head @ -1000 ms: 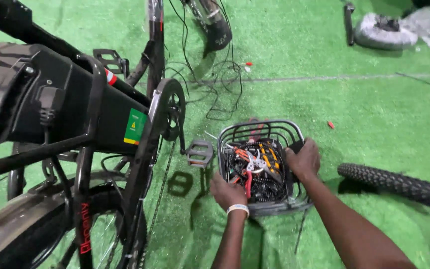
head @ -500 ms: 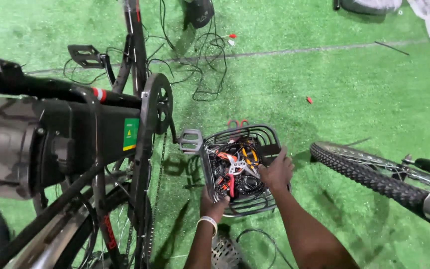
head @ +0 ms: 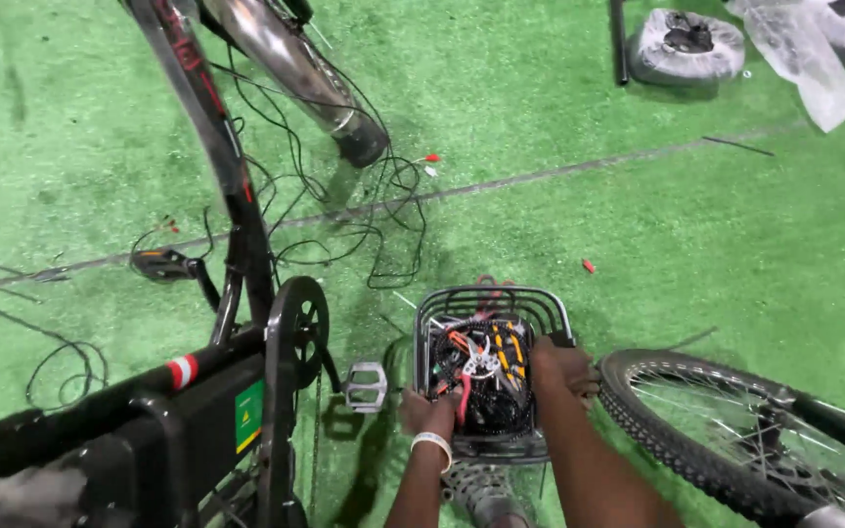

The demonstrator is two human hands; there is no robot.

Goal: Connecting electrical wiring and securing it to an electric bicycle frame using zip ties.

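Both hands are at the black wire basket (head: 494, 376) on the green floor (head: 716, 235), between the bicycle frame (head: 237, 244) and a loose wheel (head: 726, 430); the left hand (head: 429, 411) grips its near-left rim, fingers curled shut; the right hand (head: 561, 367) closes over its right edge; tools (head: 481, 367) remain piled inside, so nothing looks taken out yet.

Green square sticker (head: 248, 416) with a yellow patch on the black battery box (head: 188, 440), lower left. Red-and-white band (head: 183, 371) on the frame tube just above it. Clear plastic wrapping (head: 799, 59) on the floor, upper right.
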